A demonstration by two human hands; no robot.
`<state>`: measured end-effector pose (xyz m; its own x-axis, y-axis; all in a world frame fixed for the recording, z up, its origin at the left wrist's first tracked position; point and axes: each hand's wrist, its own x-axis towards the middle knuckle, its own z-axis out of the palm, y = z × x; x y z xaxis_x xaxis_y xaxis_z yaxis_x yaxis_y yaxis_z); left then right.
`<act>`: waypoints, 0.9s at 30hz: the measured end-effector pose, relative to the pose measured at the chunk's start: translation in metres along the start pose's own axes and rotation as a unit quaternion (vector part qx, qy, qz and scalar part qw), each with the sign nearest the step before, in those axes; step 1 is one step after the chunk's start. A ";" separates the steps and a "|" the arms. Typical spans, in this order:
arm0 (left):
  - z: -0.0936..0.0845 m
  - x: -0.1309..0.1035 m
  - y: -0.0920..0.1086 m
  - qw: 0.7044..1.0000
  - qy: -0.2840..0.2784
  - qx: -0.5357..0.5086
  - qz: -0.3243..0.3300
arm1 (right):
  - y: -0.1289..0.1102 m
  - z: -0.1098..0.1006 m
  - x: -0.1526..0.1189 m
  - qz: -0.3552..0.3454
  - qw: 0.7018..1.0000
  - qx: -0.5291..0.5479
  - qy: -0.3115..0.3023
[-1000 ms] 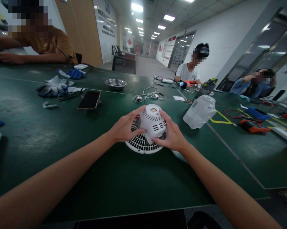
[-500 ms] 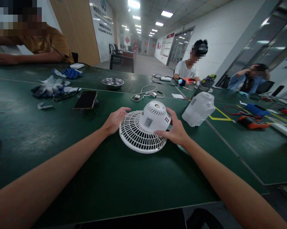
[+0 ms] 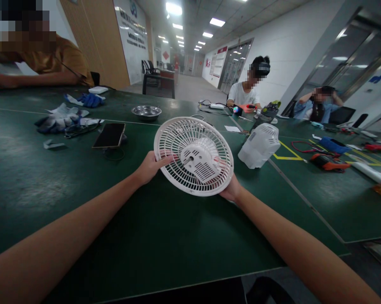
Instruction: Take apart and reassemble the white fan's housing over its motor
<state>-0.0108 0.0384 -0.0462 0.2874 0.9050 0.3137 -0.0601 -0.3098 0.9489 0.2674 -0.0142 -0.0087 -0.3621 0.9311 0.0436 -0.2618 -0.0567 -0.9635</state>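
1. Centrally, a round white fan guard [image 3: 175, 174] is held up between two bare hands, tilted so its slatted face looks back toward the wearer. The angle probably serves to bring its vented hub [image 3: 205, 169] and thin metal shaft [image 3: 187, 160] into plain sight.
2. The left hand [image 3: 149, 168] grips the guard's near-left edge, thumb across the front and the other fingers hidden behind. Pinching the rim this way likely keeps the face steady and mostly uncovered.
3. The right hand [image 3: 231, 188] is behind the guard's lower right, its fingers partly visible through the slats. It appears to bear weight from behind; whether it is closed around something there cannot be told.
4. Beyond the right hand, to its right, a cloudy white plastic casing [image 3: 259, 147] stands on the green table [image 3: 139, 249], near but apart, perhaps set aside to leave room for both arms.
5. Beyond the left hand, to its left, a dark-screened phone [image 3: 109, 135] sits tilted, seemingly propped on something dark. Farther out lie crumpled work gloves [image 3: 61, 118].
6. Straight ahead of the left hand, well past it, sits a shiny metal bowl [image 3: 146, 112], apart from the guard.
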 end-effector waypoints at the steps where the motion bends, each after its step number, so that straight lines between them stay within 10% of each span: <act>1: 0.001 0.000 0.000 1.000 0.012 -0.013 -0.014 | 0.001 0.000 0.000 0.020 1.000 0.015 -0.013; 10: 0.007 -0.004 0.008 0.996 0.078 0.043 -0.031 | -0.002 -0.002 0.003 0.072 0.996 0.047 -0.036; 19: 0.009 -0.004 0.013 0.990 0.107 0.081 -0.054 | -0.003 -0.028 0.015 -0.077 0.979 -0.081 0.168; 22: 0.009 -0.004 0.015 0.988 0.112 0.092 -0.061 | -0.012 -0.060 0.019 -0.138 0.926 -0.266 0.230; 27: 0.003 -0.001 0.013 0.985 0.124 0.104 -0.062 | -0.029 -0.098 0.018 -0.181 0.744 -0.565 0.307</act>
<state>-0.0094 0.0324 -0.0340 0.0364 0.9752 0.2185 0.1650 -0.2215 0.9611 0.3561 0.0399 -0.0064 0.1178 0.8205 0.5594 0.8018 0.2537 -0.5410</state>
